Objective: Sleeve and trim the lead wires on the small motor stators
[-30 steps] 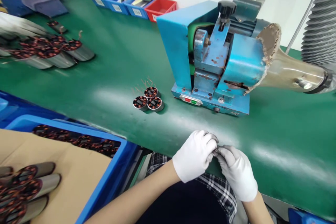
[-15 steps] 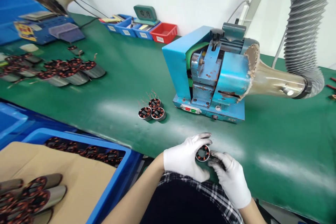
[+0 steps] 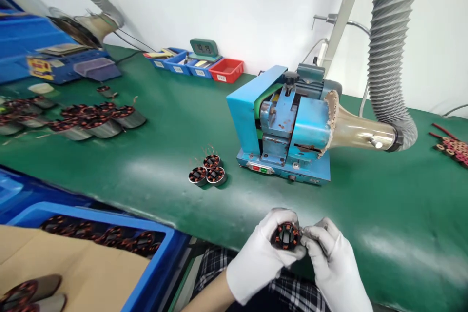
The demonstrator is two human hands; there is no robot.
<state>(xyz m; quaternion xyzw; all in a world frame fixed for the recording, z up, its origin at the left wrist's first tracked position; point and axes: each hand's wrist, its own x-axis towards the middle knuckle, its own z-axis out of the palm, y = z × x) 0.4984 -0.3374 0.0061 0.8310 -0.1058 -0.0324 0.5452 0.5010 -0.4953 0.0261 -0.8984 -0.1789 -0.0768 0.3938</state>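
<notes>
My gloved left hand is wrapped round a motor stator, a short metal cylinder with copper windings showing in its open end, which faces up toward me. At the stator's right side, my gloved right hand has its darkened fingertips pinched together. Whatever those fingertips hold is too small to make out. Both hands are over my lap at the table's front edge. Farther left on the green table stand three more stators in a tight group, thin wires rising from them.
Beyond my hands stands a blue belt machine joined to a grey suction hose. Many stators lie at the left. A blue crate with cardboard and stators is at lower left. Small bins line the wall.
My left hand has closed further round the stator and tilted it; its core now shows dark bars inside. My right fingertips have drawn together at its side. The view has shifted slightly.
</notes>
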